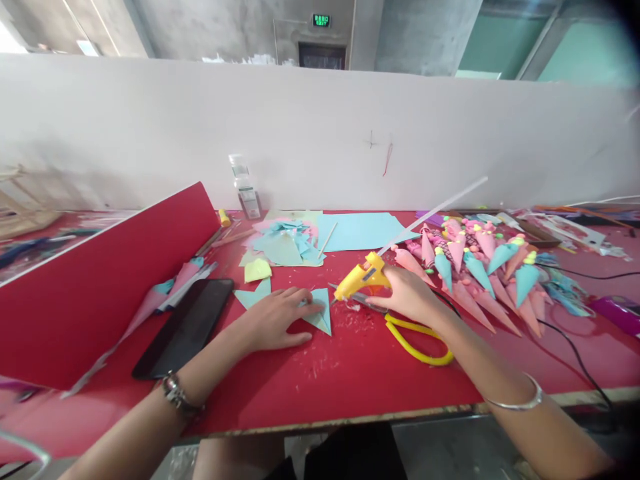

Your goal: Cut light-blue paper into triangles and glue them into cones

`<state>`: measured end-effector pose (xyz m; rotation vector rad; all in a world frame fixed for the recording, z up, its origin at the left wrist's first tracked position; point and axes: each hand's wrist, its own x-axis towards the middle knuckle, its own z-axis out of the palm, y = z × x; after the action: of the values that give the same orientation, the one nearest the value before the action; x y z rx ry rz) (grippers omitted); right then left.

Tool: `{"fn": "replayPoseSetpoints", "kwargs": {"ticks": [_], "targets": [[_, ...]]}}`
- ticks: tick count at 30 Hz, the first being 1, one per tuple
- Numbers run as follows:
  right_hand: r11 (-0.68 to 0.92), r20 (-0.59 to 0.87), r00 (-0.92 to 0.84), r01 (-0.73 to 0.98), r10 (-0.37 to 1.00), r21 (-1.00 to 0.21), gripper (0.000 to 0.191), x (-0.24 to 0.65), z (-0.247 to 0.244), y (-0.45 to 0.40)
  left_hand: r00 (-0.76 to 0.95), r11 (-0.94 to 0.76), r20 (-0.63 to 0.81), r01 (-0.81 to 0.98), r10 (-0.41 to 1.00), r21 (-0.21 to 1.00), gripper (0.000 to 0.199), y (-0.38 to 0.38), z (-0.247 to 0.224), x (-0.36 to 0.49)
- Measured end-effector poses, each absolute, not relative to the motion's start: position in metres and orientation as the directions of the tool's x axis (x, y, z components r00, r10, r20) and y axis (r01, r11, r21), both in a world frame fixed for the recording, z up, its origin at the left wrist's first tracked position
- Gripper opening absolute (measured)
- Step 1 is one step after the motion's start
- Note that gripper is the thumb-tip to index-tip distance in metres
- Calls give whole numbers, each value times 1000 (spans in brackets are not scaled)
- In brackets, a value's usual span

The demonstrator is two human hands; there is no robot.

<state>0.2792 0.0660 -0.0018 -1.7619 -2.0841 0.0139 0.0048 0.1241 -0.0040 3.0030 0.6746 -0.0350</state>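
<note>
Your left hand [281, 319] lies palm down, fingers relaxed, on folded light-blue paper [321, 312] on the red tabletop [350, 393]. Your right hand [411, 293] grasps a yellow glue gun [356, 280], its nozzle near the paper's right edge, a long translucent stick [445, 208] rising behind. Yellow-handled scissors [433, 361] lie below it; pink and blue cones [479, 272] are piled to the right.

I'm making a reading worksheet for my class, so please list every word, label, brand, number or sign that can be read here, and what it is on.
"EXIT": on the green lit sign on the far wall; the characters above it are too small to read surely.
Bottle: print on its label, too blurred to read.
Yellow glue gun: a dark marking, unreadable.
</note>
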Motion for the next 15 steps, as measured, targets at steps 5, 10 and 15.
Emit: {"fn": "replayPoseSetpoints", "kwargs": {"ticks": [5,10,15], "targets": [[208,206,-164,954,965,-215,32,274,-4,62,907,-906,-22,420,420,55,44,127,-8,4],[218,154,-185,946,971,-241,22,270,-5,60,881,-879,-33,473,472,65,46,118,-8,2],[212,142,-184,953,973,-218,15,266,-3,59,873,-869,-54,488,485,85,47,114,-8,3]]}}
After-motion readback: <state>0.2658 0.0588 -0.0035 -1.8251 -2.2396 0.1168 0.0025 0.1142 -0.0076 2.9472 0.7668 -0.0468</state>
